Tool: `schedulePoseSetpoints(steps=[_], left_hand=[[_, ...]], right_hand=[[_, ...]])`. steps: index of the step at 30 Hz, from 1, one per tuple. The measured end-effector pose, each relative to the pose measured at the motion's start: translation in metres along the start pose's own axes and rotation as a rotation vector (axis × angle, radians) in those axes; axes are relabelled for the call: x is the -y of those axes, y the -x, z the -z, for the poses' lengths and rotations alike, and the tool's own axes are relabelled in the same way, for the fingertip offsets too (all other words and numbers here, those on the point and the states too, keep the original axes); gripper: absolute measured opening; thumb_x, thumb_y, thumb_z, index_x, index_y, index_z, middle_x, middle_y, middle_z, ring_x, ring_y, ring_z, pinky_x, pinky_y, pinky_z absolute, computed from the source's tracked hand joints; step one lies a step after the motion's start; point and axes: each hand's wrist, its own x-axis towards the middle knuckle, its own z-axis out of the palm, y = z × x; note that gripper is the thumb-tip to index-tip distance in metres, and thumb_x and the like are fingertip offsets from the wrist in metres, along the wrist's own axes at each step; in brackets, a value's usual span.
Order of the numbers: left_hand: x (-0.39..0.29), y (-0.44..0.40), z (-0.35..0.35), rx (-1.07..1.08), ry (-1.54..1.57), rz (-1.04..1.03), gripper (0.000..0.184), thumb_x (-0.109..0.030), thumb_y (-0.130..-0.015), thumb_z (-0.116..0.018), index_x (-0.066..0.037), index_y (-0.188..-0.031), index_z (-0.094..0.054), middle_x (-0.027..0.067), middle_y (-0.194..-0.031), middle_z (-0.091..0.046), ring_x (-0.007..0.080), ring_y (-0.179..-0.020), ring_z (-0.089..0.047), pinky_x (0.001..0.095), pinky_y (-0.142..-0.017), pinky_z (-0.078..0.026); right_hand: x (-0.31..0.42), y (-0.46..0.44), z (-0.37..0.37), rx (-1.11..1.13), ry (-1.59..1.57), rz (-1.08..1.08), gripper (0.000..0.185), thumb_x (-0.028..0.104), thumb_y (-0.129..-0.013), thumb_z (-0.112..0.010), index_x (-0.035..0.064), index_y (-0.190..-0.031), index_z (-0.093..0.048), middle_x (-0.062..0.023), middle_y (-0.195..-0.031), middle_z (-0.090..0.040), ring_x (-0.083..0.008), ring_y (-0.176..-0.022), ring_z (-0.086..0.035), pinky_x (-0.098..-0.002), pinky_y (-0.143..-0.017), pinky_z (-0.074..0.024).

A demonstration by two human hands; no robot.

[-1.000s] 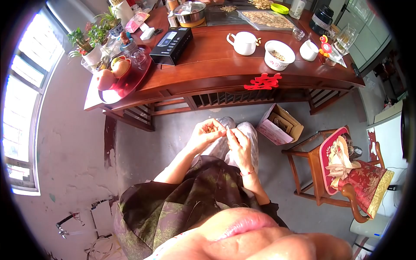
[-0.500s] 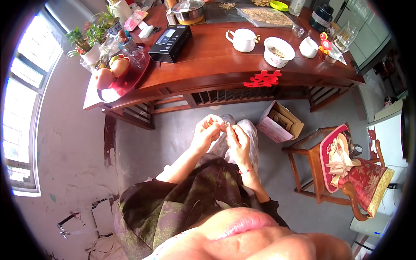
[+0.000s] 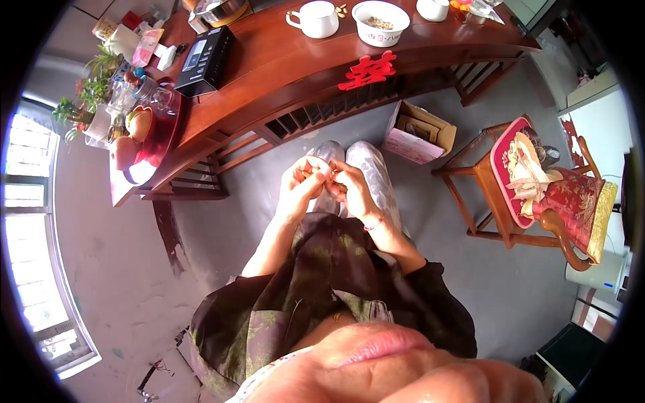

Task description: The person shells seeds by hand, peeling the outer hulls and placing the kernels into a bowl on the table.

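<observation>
Well, working outward from the near side, I log one dark patterned top (image 3: 282, 289), worn, and a pair of patterned trousers (image 3: 373, 171), knees forward.

Left hand (image 3: 302, 185): fingers curled, a few small tan pieces (image 3: 308, 175) in their hold, over the knees. Right hand (image 3: 351, 188): fingers bent, tips bunched against the left fingertips; whatever they pinch is too small for me to tell. Red bracelet (image 3: 374, 224), one, right wrist.

Beyond, on the floor: one cardboard box (image 3: 408, 148), open-topped; to its right, a wooden chair (image 3: 494, 195) bearing a pale cloth (image 3: 531, 176).

Farther: a wooden table (image 3: 269, 67), red cutout (image 3: 368, 70) at its front edge. On it, I count a black box (image 3: 205, 60) at left, fruit (image 3: 125, 153) on a red tray (image 3: 176, 121), a white mug (image 3: 317, 20), and a white bowl (image 3: 381, 33) containing small bits.
</observation>
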Motion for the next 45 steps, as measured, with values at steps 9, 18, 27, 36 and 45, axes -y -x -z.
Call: schedulePoseSetpoints(steps=[9,18,27,36,45], left_hand=[[-0.002,-0.002,0.001,0.02,-0.059,0.033,0.011,-0.013,-0.09,-0.059,-0.002,-0.09,-0.058,0.0021,-0.071,-0.059,0.0009,-0.049,-0.035,0.0176,-0.045,-0.023],[0.001,-0.002,0.001,0.028,-0.179,0.006,0.012,-0.014,-0.088,-0.061,-0.002,-0.09,-0.057,0.0028,-0.07,-0.061,0.0,-0.051,-0.04,0.0155,-0.046,-0.024],[-0.002,-0.006,0.0,-0.046,0.095,0.076,0.01,-0.012,-0.09,-0.056,-0.003,-0.085,-0.054,-0.0067,-0.059,-0.036,0.0011,-0.045,-0.025,0.0175,-0.042,-0.017],[0.001,-0.007,0.005,-0.117,0.187,0.08,0.011,-0.012,-0.089,-0.054,-0.004,-0.082,-0.051,-0.0063,-0.062,-0.034,0.0019,-0.047,-0.026,0.0186,-0.043,-0.018],[-0.002,-0.008,0.002,-0.101,0.16,0.032,0.01,-0.012,-0.089,-0.056,-0.003,-0.085,-0.055,-0.0069,-0.06,-0.035,0.0013,-0.046,-0.025,0.0198,-0.043,-0.017]], right_hand=[[0.002,-0.001,0.004,0.006,0.012,-0.029,0.019,0.019,-0.087,-0.041,0.0079,-0.076,-0.052,0.004,-0.065,-0.044,-0.0027,-0.055,-0.036,-0.0179,-0.046,-0.025],[0.0,-0.002,0.012,0.086,-0.15,-0.115,0.013,0.013,-0.08,-0.043,0.0045,-0.078,-0.052,-0.0012,-0.063,-0.049,-0.0035,-0.046,-0.032,-0.0182,-0.04,-0.0228],[-0.014,-0.009,0.021,0.083,-0.521,-0.192,0.031,0.026,-0.094,-0.04,0.0037,-0.076,-0.053,-0.0028,-0.063,-0.05,-0.0057,-0.043,-0.034,-0.0187,-0.039,-0.0259],[-0.016,-0.009,0.022,0.016,-0.511,-0.124,0.022,0.015,-0.089,-0.041,0.0001,-0.09,-0.056,0.0013,-0.063,-0.047,-0.0039,-0.045,-0.035,-0.0174,-0.041,-0.0279],[0.012,-0.006,-0.007,-0.262,0.154,0.137,0.013,0.005,-0.084,-0.068,0.0012,-0.096,-0.066,0.0104,-0.065,-0.047,0.003,-0.056,-0.035,-0.0144,-0.048,-0.026]])
